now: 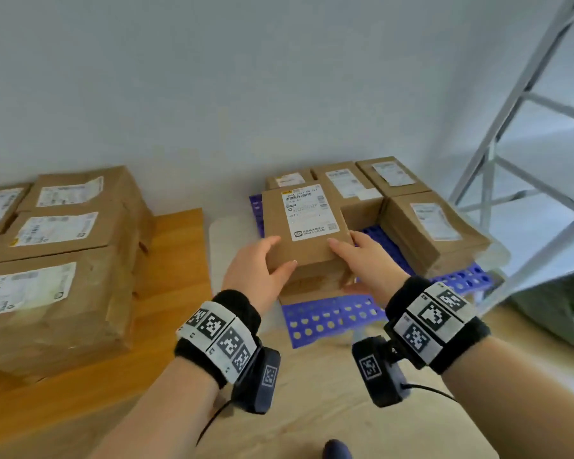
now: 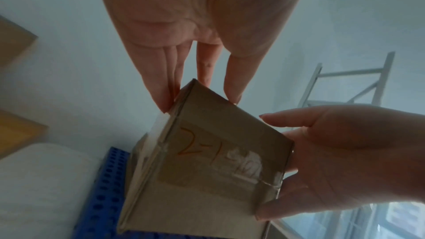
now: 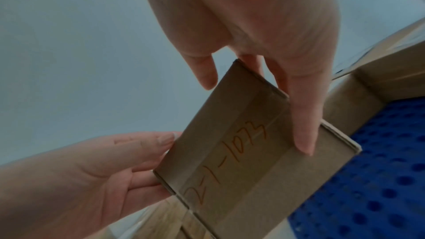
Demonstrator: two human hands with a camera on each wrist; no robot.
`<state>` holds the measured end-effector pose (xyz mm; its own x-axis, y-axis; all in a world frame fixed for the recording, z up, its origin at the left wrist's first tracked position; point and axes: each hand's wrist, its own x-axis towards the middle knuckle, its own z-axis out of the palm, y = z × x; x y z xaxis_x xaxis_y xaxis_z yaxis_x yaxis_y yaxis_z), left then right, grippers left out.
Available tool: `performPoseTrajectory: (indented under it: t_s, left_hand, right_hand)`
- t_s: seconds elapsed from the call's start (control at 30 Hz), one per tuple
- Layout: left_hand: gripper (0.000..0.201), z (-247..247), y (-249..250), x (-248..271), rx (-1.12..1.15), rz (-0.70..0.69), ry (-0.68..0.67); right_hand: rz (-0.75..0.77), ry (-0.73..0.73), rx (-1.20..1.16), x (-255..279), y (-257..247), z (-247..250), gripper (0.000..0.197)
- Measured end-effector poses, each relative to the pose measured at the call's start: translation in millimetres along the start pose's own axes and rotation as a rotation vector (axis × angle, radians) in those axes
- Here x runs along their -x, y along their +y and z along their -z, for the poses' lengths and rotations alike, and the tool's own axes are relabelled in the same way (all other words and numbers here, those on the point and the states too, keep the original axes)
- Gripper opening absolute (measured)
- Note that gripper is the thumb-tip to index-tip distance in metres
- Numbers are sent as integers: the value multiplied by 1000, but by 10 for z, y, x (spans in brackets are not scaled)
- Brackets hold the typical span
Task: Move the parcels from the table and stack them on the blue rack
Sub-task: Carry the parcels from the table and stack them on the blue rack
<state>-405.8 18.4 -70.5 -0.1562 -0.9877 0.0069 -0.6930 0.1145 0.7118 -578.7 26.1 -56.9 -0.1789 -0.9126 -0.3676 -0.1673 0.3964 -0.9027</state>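
I hold a brown cardboard parcel (image 1: 305, 226) with a white shipping label between both hands. It hangs slightly tilted just above another parcel (image 1: 315, 283) at the front left of the blue perforated rack (image 1: 328, 319). My left hand (image 1: 262, 270) grips its near left corner, thumb on top. My right hand (image 1: 368, 260) grips its right side. The left wrist view shows the parcel's underside (image 2: 218, 161) with orange handwriting, pinched by my left hand (image 2: 202, 72) and held by my right hand (image 2: 345, 152). In the right wrist view my right hand (image 3: 264, 43) and left hand (image 3: 80, 179) clasp the parcel (image 3: 241, 161).
Several labelled parcels (image 1: 424, 226) stand on the back and right of the rack, around a bare blue gap. A stack of parcels (image 1: 57, 260) fills the wooden table (image 1: 173, 253) at left. A white metal frame (image 1: 511, 127) and a green bag (image 1: 560, 313) stand at right.
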Motion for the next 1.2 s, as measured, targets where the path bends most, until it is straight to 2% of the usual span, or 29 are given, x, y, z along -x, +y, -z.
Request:
performPoseTrajectory:
  t_s: [0.17, 0.3, 0.43, 0.53, 0.6, 0.7, 0.8, 0.87, 0.93, 1.2]
  left_hand:
    - [63, -580, 285, -119, -93, 21, -105]
    - [69, -1086, 466, -357, -168, 105, -155]
    - [73, -1550, 651, -573, -181, 238, -172]
    - [79, -1786, 743, -687, -158, 307, -165]
    - [83, -1889, 794, -747, -156, 335, -150]
    - [85, -2002, 849, -805, -234, 354, -158]
    - [83, -2071, 909, -863, -285, 343, -155]
    - [83, -2103, 937, -896, -295, 328, -157]
    - [82, -2120, 954, -918, -297, 321, -161]
    - [78, -2112, 990, -978, -299, 280, -171]
  right_hand:
    - [-77, 22, 6, -171, 347, 566, 34]
    - [-91, -45, 135, -547, 584, 1025, 38]
    - [31, -161, 442, -939, 696, 1485, 38]
    - [126, -245, 624, -1094, 684, 1735, 26]
    - [195, -239, 688, -1185, 644, 1887, 20]
    - [261, -151, 800, -1357, 638, 2092, 29]
    - [222, -145, 1000, -1586, 773, 2232, 38]
    - [184, -186, 1017, -1666, 880, 2271, 50]
    - [220, -201, 1032, -1681, 970, 2273, 56]
    - [273, -178, 1035, -1706, 1022, 2297, 54]
